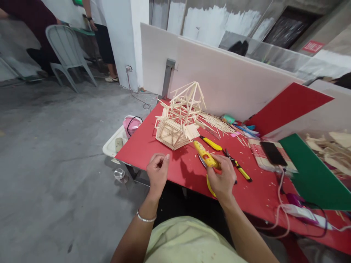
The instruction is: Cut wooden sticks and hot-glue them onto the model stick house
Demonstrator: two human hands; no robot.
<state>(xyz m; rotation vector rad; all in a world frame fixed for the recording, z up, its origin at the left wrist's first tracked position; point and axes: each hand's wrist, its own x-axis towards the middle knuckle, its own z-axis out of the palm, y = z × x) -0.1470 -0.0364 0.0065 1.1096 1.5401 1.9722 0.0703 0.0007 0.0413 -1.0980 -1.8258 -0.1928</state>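
Note:
My right hand grips a yellow glue gun, its tip pointing up and left toward a model built of thin wooden sticks. Close to the table's front edge, my left hand is closed with thumb and fingers together; whatever is in them, if anything, is too small to make out. The model stands on the red table, with an open stick frame rising to a peak behind its lower part. Right of it lie a yellow cutter knife and yellow-and-black pliers. Another yellow handle shows partly under my right hand.
Loose sticks lie behind the model. A phone rests on packed sticks at right, near a green board and cables. A pink bucket stands left of the table. Two people are by a chair at far left.

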